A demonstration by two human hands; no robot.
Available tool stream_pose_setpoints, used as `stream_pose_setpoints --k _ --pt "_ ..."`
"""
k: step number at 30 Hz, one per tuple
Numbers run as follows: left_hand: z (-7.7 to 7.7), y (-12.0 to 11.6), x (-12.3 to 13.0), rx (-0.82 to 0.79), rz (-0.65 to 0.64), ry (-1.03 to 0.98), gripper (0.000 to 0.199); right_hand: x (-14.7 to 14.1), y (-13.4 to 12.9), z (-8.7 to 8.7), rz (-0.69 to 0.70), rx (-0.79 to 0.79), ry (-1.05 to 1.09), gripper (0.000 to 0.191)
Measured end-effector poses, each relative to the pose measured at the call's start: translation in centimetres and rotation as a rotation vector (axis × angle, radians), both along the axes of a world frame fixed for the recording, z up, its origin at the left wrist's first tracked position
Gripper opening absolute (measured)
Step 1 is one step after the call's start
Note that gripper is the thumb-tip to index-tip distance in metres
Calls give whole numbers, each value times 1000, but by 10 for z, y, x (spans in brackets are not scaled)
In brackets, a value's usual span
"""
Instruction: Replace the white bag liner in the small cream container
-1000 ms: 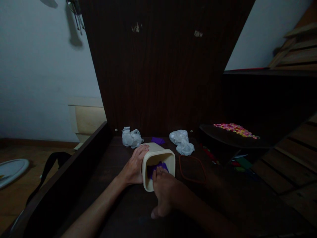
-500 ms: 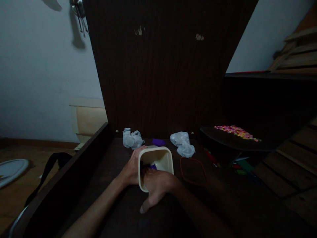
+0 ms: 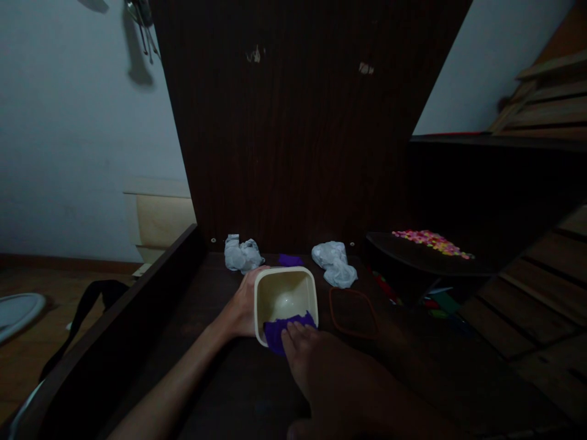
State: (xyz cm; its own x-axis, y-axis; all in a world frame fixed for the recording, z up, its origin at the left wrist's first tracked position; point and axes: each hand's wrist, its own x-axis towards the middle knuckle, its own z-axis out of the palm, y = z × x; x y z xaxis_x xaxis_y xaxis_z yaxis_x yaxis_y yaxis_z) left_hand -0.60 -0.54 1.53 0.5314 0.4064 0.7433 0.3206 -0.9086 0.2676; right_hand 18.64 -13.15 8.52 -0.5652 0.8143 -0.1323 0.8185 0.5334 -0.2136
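A cream plastic container [image 3: 285,284] is tilted on the dark tabletop with its mouth toward me. My left hand [image 3: 245,302] grips it from the left side, fingers partly hidden behind its wall. With my right hand [image 3: 300,351] I hold a purple cloth [image 3: 279,333] at the lower rim, partly inside the mouth. Its fingers press the cloth against the near wall. A reddish-brown rim-shaped lid [image 3: 353,313] lies flat just right of the container. Another purple piece of cloth [image 3: 290,260] lies behind the container.
Two crumpled whitish plastic bags, a left bag [image 3: 242,253] and a right bag [image 3: 335,264], sit at the back against the dark panel [image 3: 293,134]. Small colourful pieces [image 3: 431,241] are spread on a dark shelf at right. A raised board [image 3: 137,311] edges the left side.
My right hand has drawn back from deep inside the container to its near lower rim, bringing the purple cloth along. My left hand keeps its hold.
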Motion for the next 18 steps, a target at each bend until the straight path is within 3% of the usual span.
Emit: stream_pose_setpoints --k 1,2,4,6,10,13,18 --pt "0 0 1 2 -1 -2 114 4 -2 13 49 -42 -32 91" --pt "0 -1 1 3 -4 -8 115 7 -2 26 44 -79 -72 93" --pt "0 -2 2 13 -9 -21 117 7 1 46 48 -123 -147 84" --pt "1 -3 3 21 -13 -24 117 1 10 54 65 -142 -213 74" --pt "1 -4 5 25 -26 -19 116 -15 43 44 106 -246 -328 75" --pt "1 -5 5 32 -21 -27 114 -25 64 33 104 -298 -368 87" --pt "-3 -4 4 30 -26 -25 113 -38 78 26 129 -342 -389 108"
